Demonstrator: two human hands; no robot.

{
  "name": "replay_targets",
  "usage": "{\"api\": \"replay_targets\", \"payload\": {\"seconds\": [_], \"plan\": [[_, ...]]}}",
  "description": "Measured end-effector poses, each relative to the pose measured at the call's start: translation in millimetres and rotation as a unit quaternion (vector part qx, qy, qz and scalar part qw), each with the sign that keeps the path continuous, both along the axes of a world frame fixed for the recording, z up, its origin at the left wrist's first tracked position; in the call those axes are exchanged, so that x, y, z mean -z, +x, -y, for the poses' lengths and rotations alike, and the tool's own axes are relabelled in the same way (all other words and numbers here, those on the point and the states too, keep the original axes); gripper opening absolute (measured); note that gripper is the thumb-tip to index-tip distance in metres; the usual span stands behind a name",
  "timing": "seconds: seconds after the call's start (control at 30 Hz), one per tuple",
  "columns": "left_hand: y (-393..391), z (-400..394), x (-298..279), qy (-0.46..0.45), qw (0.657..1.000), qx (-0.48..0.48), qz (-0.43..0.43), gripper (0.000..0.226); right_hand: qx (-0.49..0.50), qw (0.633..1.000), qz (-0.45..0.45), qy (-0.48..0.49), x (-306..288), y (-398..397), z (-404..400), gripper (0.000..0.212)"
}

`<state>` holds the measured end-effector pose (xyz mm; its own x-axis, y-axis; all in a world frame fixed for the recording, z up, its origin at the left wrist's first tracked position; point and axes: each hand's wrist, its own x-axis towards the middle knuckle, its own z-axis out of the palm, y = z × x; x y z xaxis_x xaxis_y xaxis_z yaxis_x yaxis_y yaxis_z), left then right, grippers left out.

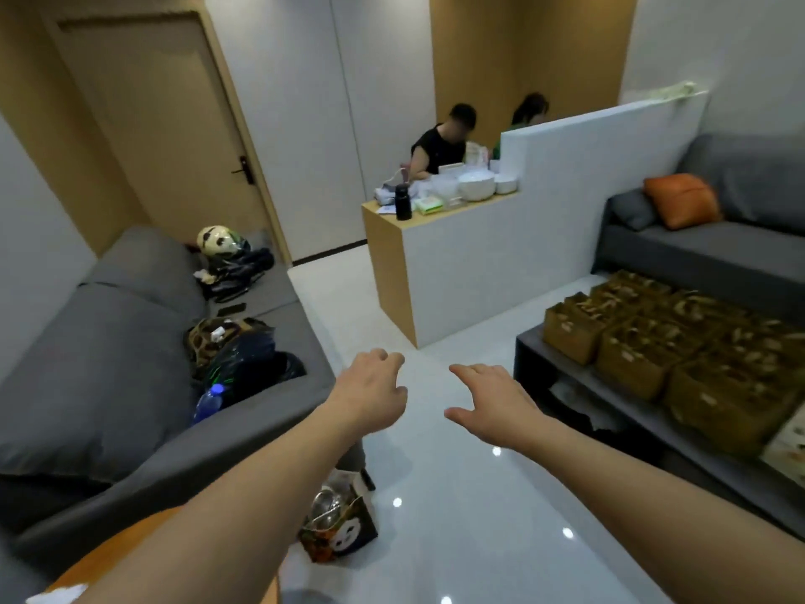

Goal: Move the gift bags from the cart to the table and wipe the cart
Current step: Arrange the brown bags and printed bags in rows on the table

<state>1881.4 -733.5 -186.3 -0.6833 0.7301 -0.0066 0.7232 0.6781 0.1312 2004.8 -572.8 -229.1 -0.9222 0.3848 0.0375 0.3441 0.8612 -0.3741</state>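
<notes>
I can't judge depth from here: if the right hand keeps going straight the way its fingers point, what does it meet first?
The right hand is open, fingers pointing forward and slightly left over bare floor. Nothing lies close ahead; the first obstacle looks like the white counter, though depth is uncertain. The gift bags sit off to its right.

brown woven-looking gift bags (679,342), boxy and open-topped, packed upright in close rows, touching one another, each with a small pale tag on its front face and light handles or contents showing at the top. set on the top of a low dark grey table (529,342) at the right, covering most of its surface up to the near-left corner; a lower shelf under the top, with dark and pale items too blurred to tell. one more bag (339,531), dark with orange and a panda face printed on it, tilted on the glossy floor, shiny items inside.
</notes>
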Motion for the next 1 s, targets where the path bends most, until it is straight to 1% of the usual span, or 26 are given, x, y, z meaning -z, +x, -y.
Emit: {"api": "replay_targets", "payload": {"seconds": [0.2, 0.3, 0.4, 0.57, 0.73, 0.87, 1.0], "plan": [[53.4, -174.7, 10.5, -0.036, 0.992, 0.122, -0.012, 0.043, 0.113, 0.993, 0.0, -0.023, 13.3, 76.1, -141.9, 0.072], [84.7, -249.0, 18.0, -0.043, 0.983, 0.18, -0.006, 0.046, 0.157, 0.987, 0.028, -0.034, 25.2, 116.3, -205.7, 0.073], [107.3, -305.8, 29.7, -0.057, 0.97, 0.234, -0.008, 0.049, 0.198, 0.977, 0.044, -0.061, 32.6, 146.1, -252.4, 0.076], [113.6, -380.9, 52.1, -0.071, 0.953, 0.295, -0.002, 0.044, 0.243, 0.964, 0.061, -0.09, 50.1, 159.7, -298.1, 0.07], [79.7, -433.1, 77.2, -0.09, 0.938, 0.335, 0.011, 0.036, 0.274, 0.953, 0.073, -0.11, 68.4, 132.3, -331.1, 0.063], [25.6, -472.7, 108.1, -0.11, 0.931, 0.346, 0.039, 0.04, 0.306, 0.94, 0.084, -0.126, 88.0, 92.5, -357.8, 0.069], [-44.4, -511.9, 141.3, -0.125, 0.926, 0.344, 0.092, 0.041, 0.332, 0.922, 0.129, -0.148, 111.8, 44.0, -383.2, 0.07]]}}
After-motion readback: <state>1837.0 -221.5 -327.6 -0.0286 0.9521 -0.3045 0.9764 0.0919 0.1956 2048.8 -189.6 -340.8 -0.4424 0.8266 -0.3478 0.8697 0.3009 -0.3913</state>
